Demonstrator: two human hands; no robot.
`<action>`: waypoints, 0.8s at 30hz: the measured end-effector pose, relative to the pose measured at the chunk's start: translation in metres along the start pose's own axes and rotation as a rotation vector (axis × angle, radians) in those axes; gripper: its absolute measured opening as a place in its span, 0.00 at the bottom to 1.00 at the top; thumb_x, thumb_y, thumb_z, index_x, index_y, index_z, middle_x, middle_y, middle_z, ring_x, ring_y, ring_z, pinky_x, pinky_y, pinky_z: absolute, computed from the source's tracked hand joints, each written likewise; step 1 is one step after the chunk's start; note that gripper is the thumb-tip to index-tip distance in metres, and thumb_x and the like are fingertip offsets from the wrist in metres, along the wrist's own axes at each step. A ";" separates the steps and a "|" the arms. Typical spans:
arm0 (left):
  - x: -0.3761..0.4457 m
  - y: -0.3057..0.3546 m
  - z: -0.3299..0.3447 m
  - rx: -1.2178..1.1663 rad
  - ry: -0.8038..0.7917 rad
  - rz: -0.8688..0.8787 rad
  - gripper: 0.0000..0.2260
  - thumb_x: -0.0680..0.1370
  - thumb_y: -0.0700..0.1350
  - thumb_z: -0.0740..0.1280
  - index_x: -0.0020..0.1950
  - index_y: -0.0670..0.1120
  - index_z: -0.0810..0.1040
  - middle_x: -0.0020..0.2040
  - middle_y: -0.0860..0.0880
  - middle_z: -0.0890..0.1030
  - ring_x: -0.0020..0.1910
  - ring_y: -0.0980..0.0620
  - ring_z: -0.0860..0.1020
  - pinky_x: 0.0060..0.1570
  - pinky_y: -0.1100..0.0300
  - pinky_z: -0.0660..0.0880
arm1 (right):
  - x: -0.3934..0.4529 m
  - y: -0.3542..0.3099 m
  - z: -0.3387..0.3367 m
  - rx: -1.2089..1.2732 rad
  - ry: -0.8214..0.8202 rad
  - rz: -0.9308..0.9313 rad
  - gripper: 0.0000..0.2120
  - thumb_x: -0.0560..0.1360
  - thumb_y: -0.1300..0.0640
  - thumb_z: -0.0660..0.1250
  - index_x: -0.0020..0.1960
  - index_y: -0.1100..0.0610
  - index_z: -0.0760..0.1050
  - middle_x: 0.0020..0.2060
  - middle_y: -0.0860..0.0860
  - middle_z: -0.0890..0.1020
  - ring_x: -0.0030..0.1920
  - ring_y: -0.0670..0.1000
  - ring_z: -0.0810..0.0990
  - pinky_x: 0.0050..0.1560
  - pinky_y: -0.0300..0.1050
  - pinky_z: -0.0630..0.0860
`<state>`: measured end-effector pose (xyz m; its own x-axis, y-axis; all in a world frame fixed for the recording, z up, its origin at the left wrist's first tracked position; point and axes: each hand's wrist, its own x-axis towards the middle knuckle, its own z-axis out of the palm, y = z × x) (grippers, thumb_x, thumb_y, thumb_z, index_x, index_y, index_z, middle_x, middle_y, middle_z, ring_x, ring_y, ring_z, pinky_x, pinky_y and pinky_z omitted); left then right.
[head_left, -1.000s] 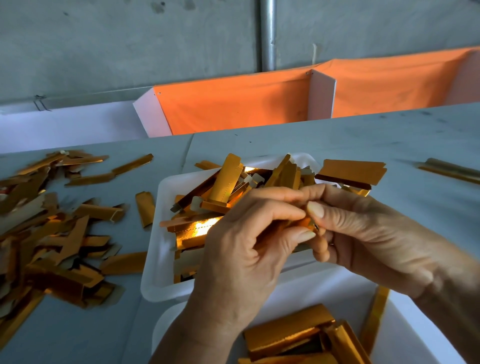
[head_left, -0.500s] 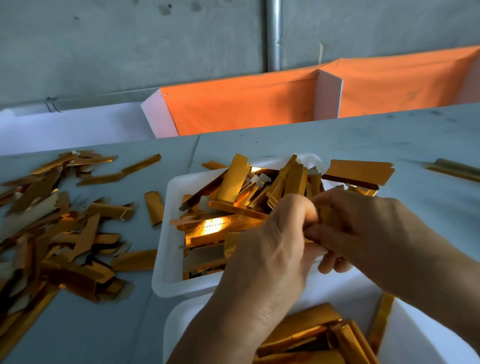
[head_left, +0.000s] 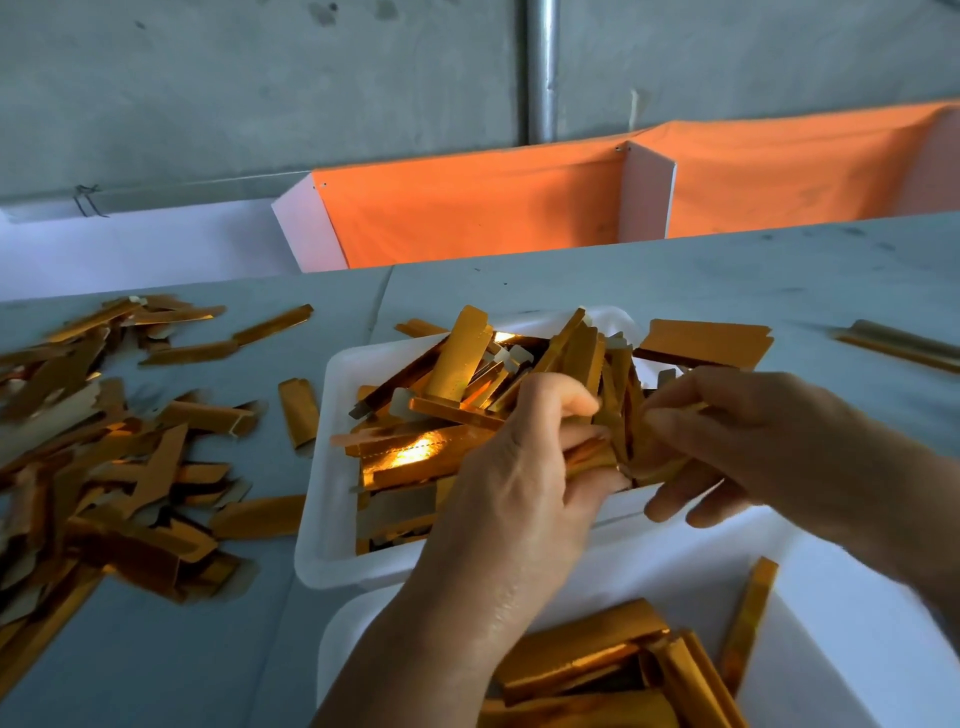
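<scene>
Our left fingers (head_left: 563, 402) were curled round one end of a narrow gold foil-faced card strip (head_left: 615, 452), thumb beneath. The thumb and forefinger of our right hand (head_left: 769, 447) pinched its other end, and the remaining right fingers hung loosely spread below. The strip sat between the two hands, above the near edge of the shallow white plastic tray (head_left: 324, 519) heaped with like strips. A second earlier the fingertips of both hands had been pressed tight together over it; half a second earlier our left hand (head_left: 514, 493) had covered it. Now the hands had drawn slightly apart and the strip showed between them, so we judged the fold was being worked, not yet finished. The loose pile of gold strips (head_left: 104, 467) on the grey table (head_left: 675, 280) and the nearer white tray (head_left: 841, 597) lay as before.
</scene>
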<state>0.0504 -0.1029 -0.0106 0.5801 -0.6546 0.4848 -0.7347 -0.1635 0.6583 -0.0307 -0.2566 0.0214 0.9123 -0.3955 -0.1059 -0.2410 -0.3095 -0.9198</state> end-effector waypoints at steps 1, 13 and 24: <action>0.000 0.000 0.000 -0.015 0.000 -0.010 0.23 0.71 0.44 0.74 0.49 0.62 0.62 0.52 0.58 0.82 0.55 0.68 0.76 0.48 0.75 0.74 | 0.000 0.000 -0.003 0.032 -0.005 0.003 0.06 0.78 0.59 0.63 0.46 0.59 0.78 0.36 0.52 0.86 0.34 0.53 0.85 0.27 0.37 0.77; -0.001 0.004 0.003 0.139 -0.109 0.034 0.23 0.72 0.53 0.70 0.63 0.55 0.65 0.61 0.56 0.78 0.58 0.59 0.77 0.51 0.71 0.75 | 0.006 0.009 0.008 0.009 -0.088 0.025 0.09 0.70 0.57 0.74 0.44 0.60 0.76 0.32 0.53 0.84 0.32 0.49 0.84 0.31 0.35 0.77; 0.000 -0.002 -0.014 -0.149 0.502 0.005 0.14 0.81 0.51 0.56 0.62 0.45 0.71 0.58 0.53 0.79 0.60 0.62 0.76 0.57 0.67 0.73 | -0.003 0.015 -0.015 -0.115 -0.405 0.102 0.12 0.64 0.46 0.77 0.37 0.52 0.77 0.34 0.56 0.84 0.35 0.54 0.85 0.33 0.38 0.78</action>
<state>0.0569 -0.0926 -0.0042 0.7005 -0.2151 0.6805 -0.7012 -0.0301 0.7123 -0.0419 -0.2730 0.0136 0.9328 -0.0647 -0.3546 -0.3507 -0.3897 -0.8515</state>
